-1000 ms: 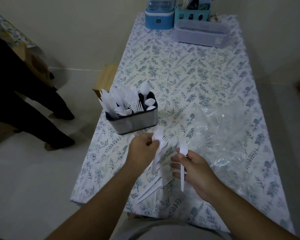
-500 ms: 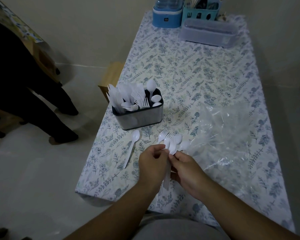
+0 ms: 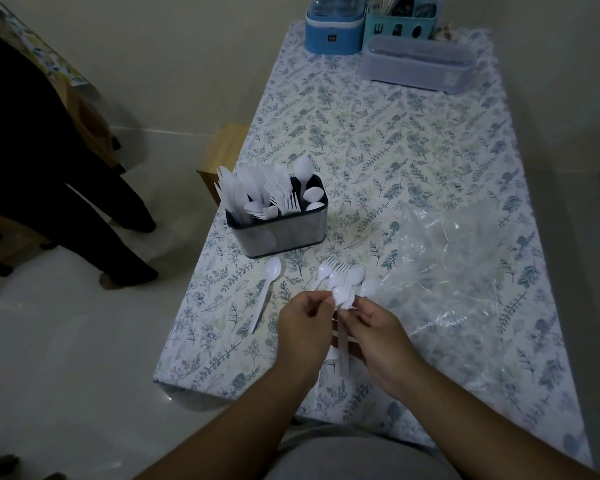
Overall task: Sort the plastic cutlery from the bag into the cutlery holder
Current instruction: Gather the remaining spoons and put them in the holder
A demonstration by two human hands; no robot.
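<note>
Presently both hands, left hand [image 3: 303, 327] and right hand [image 3: 374, 336], have fingers clamped on a white plastic fork-and-spoon bundle [image 3: 342, 282]; handles run toward the body. The grey oblong cutlery holder [image 3: 278, 230] stands beyond the fingers, leftward, nearer the left hand.

— What is carrying everything?

— A table [image 3: 378, 140] under a leaf-printed cloth is bearing it all. Just left of the two hands' grip, a lone white spoon [image 3: 265, 289] is lying flat on the cloth.

— And beyond the grip?

— A dark cutlery holder [image 3: 281, 233] is standing a little past it and to the left. A crumpled clear bag [image 3: 458, 258] is spreading out to the right. Well beyond, at the far end, a blue container [image 3: 333, 32], a teal basket [image 3: 400, 29] and a lidded grey box [image 3: 416, 65] are sitting together.
</note>
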